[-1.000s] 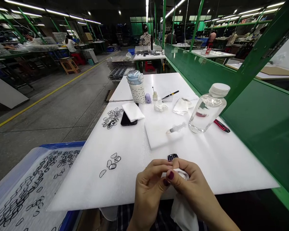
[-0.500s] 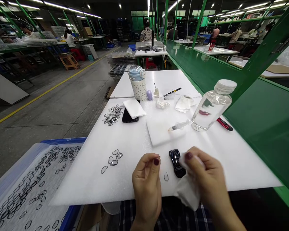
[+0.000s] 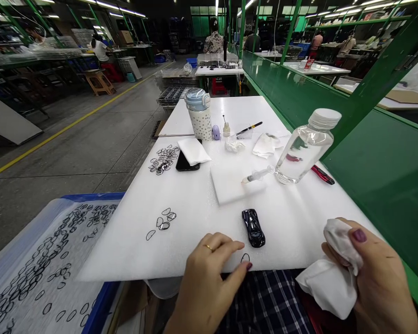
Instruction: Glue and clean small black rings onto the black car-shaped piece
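My left hand [image 3: 212, 273] is at the table's near edge, thumb and forefinger apart around a small black ring [image 3: 245, 258] lying on the white foam; the thumb tip is close to the ring. A white cloth [image 3: 334, 287] is bunched in my right hand [image 3: 372, 264], off the table's near right side. The glossy black toy car [image 3: 253, 228] lies just beyond my left fingertips, untouched. Several thin black rings [image 3: 164, 226] rest left of centre, with a larger pile [image 3: 163, 160] farther back. A syringe [image 3: 259, 175] lies across a white foam pad [image 3: 226, 188].
Farther back stand a clear bottle [image 3: 304, 148], a dotted tumbler [image 3: 199, 113] and a small vial [image 3: 226, 129]. Red-handled pliers [image 3: 323, 174] lie at the right. A phone [image 3: 188, 163] sits under folded tissue. A blue tray [image 3: 101, 297] of rings is at lower left.
My right hand has moved right with the cloth, away from the car. My left hand has turned palm down, its fingers now apart over the ring. The view has shifted slightly.
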`<state>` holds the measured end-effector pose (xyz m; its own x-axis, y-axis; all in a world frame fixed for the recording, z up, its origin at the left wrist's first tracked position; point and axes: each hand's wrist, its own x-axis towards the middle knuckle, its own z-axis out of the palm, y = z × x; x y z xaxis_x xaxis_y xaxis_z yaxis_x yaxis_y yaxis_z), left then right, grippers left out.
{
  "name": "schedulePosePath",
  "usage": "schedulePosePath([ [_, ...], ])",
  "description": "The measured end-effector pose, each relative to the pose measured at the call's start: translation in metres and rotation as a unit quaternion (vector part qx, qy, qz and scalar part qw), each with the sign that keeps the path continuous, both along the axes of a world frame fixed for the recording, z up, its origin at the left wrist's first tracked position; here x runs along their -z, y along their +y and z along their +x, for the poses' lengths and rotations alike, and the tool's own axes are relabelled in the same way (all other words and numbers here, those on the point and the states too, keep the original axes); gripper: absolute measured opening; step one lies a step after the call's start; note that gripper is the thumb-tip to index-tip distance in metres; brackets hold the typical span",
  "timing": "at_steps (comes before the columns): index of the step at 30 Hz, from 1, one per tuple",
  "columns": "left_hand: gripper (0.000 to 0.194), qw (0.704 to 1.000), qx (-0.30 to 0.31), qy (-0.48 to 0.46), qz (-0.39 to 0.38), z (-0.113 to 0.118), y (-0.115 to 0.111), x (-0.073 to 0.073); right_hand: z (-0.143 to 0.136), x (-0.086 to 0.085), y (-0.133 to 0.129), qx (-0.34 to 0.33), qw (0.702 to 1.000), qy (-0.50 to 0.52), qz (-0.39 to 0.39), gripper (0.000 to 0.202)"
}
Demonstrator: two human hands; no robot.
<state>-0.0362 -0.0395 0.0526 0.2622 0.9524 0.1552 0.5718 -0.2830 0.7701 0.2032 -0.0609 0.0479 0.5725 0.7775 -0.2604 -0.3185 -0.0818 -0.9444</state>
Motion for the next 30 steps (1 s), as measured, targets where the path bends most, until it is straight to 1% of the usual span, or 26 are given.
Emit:
schedulePosePath([
  [1,0.028,0.999,-0.003,0.013,0.032,0.002,-0.004,0.004,-0.001,0.003,-0.002,-0.04,0.999,-0.019,-0.011,0.037],
  [2,0.033,0.998,-0.007,0.023,0.06,0.004,-0.008,0.008,-0.002,0.005,-0.003,-0.102,0.994,-0.047,-0.017,0.038],
  [3,0.035,0.996,-0.013,0.032,0.081,0.007,-0.011,0.012,-0.006,0.006,-0.004,-0.172,0.982,-0.08,-0.018,0.035],
  [5,0.031,0.992,-0.032,0.045,0.11,0.01,-0.014,0.018,-0.015,0.003,-0.005,-0.295,0.946,-0.133,-0.007,0.026],
  [6,0.027,0.991,-0.037,0.05,0.118,0.011,-0.014,0.019,-0.021,0.001,-0.005,-0.336,0.929,-0.154,-0.003,0.026],
  [7,0.023,0.99,-0.037,0.051,0.123,0.011,-0.014,0.02,-0.026,0.0,-0.004,-0.36,0.916,-0.174,-0.003,0.026],
  [9,0.021,0.99,-0.034,0.051,0.13,0.012,-0.012,0.019,-0.035,-0.001,-0.002,-0.392,0.895,-0.214,0.002,0.026],
  [12,0.02,0.99,-0.017,0.039,0.134,0.012,-0.01,0.017,-0.044,0.006,0.001,-0.422,0.856,-0.299,0.014,0.023],
  [14,0.02,0.989,0.002,0.021,0.147,0.012,-0.011,0.019,-0.049,0.013,0.001,-0.414,0.84,-0.351,0.018,0.021],
  [17,0.021,0.981,0.018,0.005,0.191,0.011,-0.013,0.027,-0.058,0.019,0.001,-0.397,0.826,-0.4,0.029,0.022],
  [19,0.024,0.975,0.012,-0.001,0.221,0.011,-0.014,0.03,-0.061,0.018,0.0,-0.393,0.83,-0.395,0.036,0.022],
  [21,0.027,0.976,0.011,-0.043,0.214,0.011,-0.015,0.029,-0.061,0.012,-0.001,-0.394,0.856,-0.333,0.032,0.022],
  [22,0.028,0.978,0.017,-0.087,0.189,0.012,-0.015,0.027,-0.06,0.008,-0.001,-0.402,0.871,-0.279,0.024,0.023],
  [24,0.027,0.972,0.039,-0.209,0.095,0.015,-0.015,0.02,-0.057,-0.001,-0.002,-0.423,0.891,-0.162,-0.006,0.027],
  [26,0.02,0.943,0.064,-0.326,-0.01,0.021,-0.012,0.014,-0.055,-0.009,-0.003,-0.432,0.898,-0.07,-0.038,0.033],
  [27,0.016,0.925,0.072,-0.368,-0.053,0.024,-0.011,0.012,-0.055,-0.012,-0.004,-0.428,0.902,-0.038,-0.05,0.035],
  [30,0.016,0.868,0.083,-0.469,-0.14,0.033,-0.005,0.012,-0.057,-0.016,-0.002,-0.404,0.913,0.015,-0.058,0.039],
])
